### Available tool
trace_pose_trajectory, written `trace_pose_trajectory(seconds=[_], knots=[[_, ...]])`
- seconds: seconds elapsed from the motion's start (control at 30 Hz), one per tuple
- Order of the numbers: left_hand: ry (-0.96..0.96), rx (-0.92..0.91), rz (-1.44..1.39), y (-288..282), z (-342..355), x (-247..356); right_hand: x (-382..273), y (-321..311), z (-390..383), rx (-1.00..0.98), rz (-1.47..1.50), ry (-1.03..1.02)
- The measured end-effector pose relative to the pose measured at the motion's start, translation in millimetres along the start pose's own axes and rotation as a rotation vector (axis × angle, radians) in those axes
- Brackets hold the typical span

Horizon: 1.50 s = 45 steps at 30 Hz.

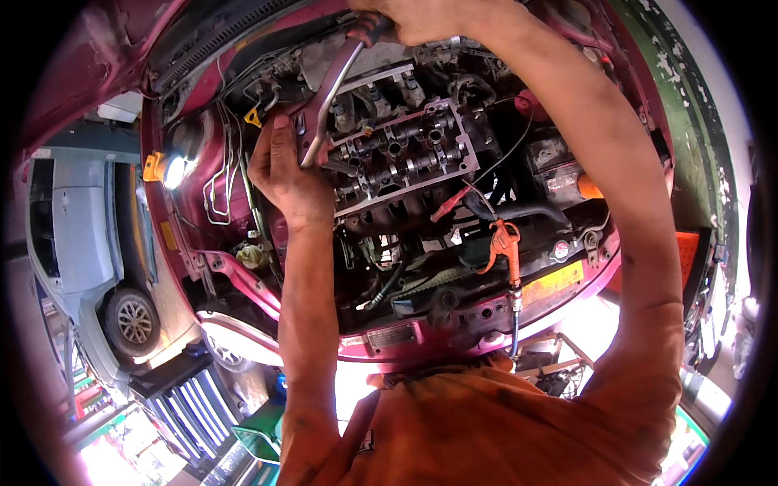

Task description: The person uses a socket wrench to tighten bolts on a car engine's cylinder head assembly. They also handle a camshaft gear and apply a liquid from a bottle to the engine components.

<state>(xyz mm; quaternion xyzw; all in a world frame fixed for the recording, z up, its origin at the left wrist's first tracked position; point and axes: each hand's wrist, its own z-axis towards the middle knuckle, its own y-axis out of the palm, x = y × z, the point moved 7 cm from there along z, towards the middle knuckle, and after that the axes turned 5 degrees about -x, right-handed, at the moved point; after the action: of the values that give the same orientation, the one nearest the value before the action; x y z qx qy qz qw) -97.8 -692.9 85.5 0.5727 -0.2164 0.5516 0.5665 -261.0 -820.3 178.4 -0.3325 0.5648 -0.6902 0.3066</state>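
Note:
At the top edge, my right hand (417,20) is closed round the red-and-black grip of a long steel-handled wrench (337,85); part of that hand is cut off by the frame. The wrench slants down to the left end of an open engine (397,158). Beside its lower end, my left hand (293,174) is closed with the thumb raised; what its fingers hold is hidden. The engine's top is uncovered, showing camshafts and a bright metal rim. A yellow dipstick handle (253,118) stands just left of the wrench.
An orange air blow gun (504,243) with a hose hangs at the front of the bay. Near it lies a red clamp (448,206) on a cable. A lit work lamp (166,170) sits on the left fender. The battery (555,170) is at right; a grey vehicle (81,235) stands left.

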Motion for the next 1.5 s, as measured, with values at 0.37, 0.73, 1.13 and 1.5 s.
trace_pose_trajectory(seconds=[0.37,0.73,1.13,1.5], knots=[[-0.036,-0.027,-0.194,-30,18,-10,-20,1,31,0.093,-0.036,0.118],[-0.073,0.008,-0.245,-18,19,-14,-13,-6,15,0.112,-0.053,0.188],[0.061,-0.071,-0.144,14,18,25,-7,-46,2,0.348,-0.058,0.014],[-0.038,-0.202,-0.111,80,67,-20,65,-22,-47,0.322,-0.118,0.33]])
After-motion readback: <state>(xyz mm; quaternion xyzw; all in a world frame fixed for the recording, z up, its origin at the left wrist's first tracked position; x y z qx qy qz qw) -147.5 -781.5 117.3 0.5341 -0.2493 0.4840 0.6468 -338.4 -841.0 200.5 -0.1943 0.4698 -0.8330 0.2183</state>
